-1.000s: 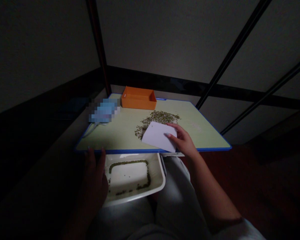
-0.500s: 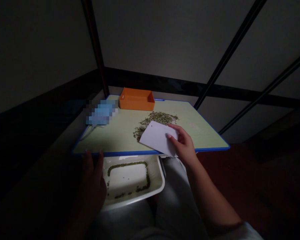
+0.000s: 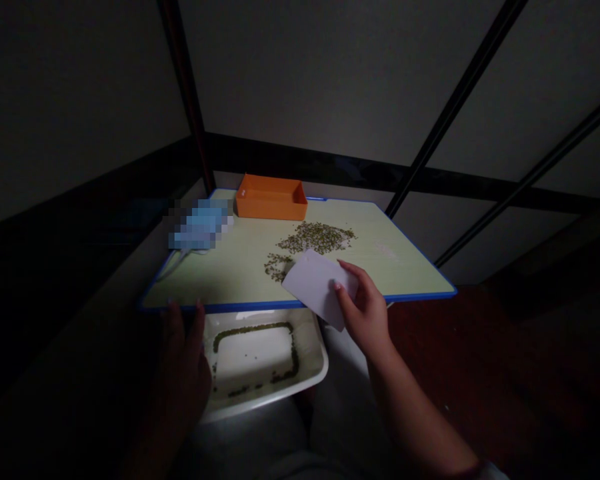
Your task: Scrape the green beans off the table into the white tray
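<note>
My right hand (image 3: 365, 307) pinches a stiff white card (image 3: 317, 283) between thumb and fingers. The card slants over the table's near edge, its far end close to small greenish beans or seeds (image 3: 320, 238) spread on the pale green tabletop (image 3: 400, 270). Below that edge, a white plastic basin (image 3: 315, 353) rests at my lap, with more of the green grains along its inside edges. My left hand (image 3: 185, 360), in deep shadow, is at the basin's left side, thumb and fingers straddling the rim; its fingertips reach up to the blue table edge.
An orange open box (image 3: 271, 207) stands at the back of the table. At the left edge lies a blurred blue item (image 3: 203, 225) with a pale cord. Panelled walls (image 3: 300, 80) rise behind and to the left. Reddish floor (image 3: 460, 360) shows at right.
The card has come slightly toward me and tilted down over the table edge, with my right hand moving along. A few grains near it shifted. My left hand and the basin stay about the same.
</note>
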`<state>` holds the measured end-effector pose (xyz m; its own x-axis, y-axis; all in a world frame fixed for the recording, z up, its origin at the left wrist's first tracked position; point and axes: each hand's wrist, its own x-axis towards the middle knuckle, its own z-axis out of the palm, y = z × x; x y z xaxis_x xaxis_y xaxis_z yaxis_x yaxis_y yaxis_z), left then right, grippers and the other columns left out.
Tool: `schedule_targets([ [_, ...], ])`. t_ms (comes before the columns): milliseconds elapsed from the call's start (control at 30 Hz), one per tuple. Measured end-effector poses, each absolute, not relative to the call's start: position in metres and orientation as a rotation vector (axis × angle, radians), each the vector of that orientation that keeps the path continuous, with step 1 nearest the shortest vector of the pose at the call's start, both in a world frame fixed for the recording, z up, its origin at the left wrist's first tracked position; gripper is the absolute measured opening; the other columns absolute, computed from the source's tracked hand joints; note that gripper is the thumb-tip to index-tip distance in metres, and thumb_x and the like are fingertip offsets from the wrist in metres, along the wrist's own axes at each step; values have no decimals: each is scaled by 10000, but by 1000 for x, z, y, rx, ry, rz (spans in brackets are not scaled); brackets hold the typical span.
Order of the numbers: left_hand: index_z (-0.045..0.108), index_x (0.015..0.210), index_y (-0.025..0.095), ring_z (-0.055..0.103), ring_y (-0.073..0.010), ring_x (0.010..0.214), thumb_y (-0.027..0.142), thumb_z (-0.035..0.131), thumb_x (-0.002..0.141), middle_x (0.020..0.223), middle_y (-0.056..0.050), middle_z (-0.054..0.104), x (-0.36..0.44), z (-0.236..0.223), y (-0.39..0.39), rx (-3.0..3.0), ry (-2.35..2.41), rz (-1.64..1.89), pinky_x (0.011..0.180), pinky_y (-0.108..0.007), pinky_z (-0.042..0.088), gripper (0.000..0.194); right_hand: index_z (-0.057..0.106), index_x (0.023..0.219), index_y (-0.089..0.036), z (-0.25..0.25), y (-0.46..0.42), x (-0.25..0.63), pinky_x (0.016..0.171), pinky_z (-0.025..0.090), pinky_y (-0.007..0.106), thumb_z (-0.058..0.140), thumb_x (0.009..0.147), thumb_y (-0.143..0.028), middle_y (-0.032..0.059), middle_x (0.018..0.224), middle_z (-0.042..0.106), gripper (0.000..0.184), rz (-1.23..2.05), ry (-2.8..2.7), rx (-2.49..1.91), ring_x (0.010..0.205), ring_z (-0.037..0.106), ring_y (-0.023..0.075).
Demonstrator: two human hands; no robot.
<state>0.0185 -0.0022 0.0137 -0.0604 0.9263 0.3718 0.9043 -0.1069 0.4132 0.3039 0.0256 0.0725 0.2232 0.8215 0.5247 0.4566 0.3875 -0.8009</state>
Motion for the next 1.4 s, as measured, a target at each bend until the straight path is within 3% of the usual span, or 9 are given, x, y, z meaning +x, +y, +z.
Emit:
schedule_targets([
  [200, 216, 1454, 179, 13, -309, 1473, 193, 340, 856, 1609, -147, -25, 17, 11, -4, 2160, 2066, 909, 1205, -526, 171, 611, 600, 1185, -221, 77, 17, 322, 923, 494, 399, 607, 852, -321, 110, 1239, 623, 348, 340, -1292, -1288, 1087, 605, 242],
  [400, 225, 1451, 160, 43, -315, 1473, 183, 342, 857, 1601, -187, 16, 17, 10, -3, 2184, 2078, 913, 1197, -530, 199, 606, 585, 1217, -233, 86, 6, 317, 855, 529, 361, 606, 857, -306, 107, 1233, 628, 368, 199, -1254, -1296, 1079, 609, 235],
  [533, 159, 1468, 202, 38, -322, 1473, 169, 357, 846, 1604, -174, -8, 16, 8, -1, 2236, 2066, 926, 1195, -538, 200, 653, 543, 1258, -264, 79, 0, 300, 793, 566, 335, 561, 872, -225, 85, 1162, 679, 389, 82, -1445, -1244, 972, 674, 216],
  [700, 6, 1469, 315, 32, -363, 1466, 131, 418, 805, 1607, -127, -93, 7, 3, 0, 2325, 2018, 921, 1168, -599, 239, 803, 607, 1161, -281, 73, 1, 290, 968, 514, 395, 453, 849, -89, 54, 1064, 735, 398, -122, -1914, -964, 1007, 690, 187],
  [833, -19, 1464, 348, 36, -378, 1463, 138, 453, 788, 1608, -102, -115, 1, 2, 1, 2361, 1994, 887, 1161, -613, 248, 850, 612, 1121, -254, 74, 1, 292, 937, 531, 387, 433, 846, -79, 61, 1027, 746, 371, -236, -1916, -974, 968, 704, 181],
  [1067, -35, 1462, 345, 9, -374, 1464, 140, 432, 798, 1608, -79, -142, 3, 6, 1, 2367, 1980, 879, 1165, -605, 231, 837, 582, 1145, -262, 79, -1, 288, 685, 575, 277, 516, 889, -214, 60, 998, 739, 269, -83, -1487, -1267, 814, 719, 190],
  [1400, -22, 1461, 352, 0, -363, 1465, 132, 447, 780, 1610, -60, -140, 3, 6, 0, 2355, 1963, 888, 1164, -605, 235, 856, 576, 1174, -247, 79, 4, 270, 627, 554, 268, 515, 890, -261, 67, 997, 731, 291, 79, -1468, -1301, 728, 704, 189],
])
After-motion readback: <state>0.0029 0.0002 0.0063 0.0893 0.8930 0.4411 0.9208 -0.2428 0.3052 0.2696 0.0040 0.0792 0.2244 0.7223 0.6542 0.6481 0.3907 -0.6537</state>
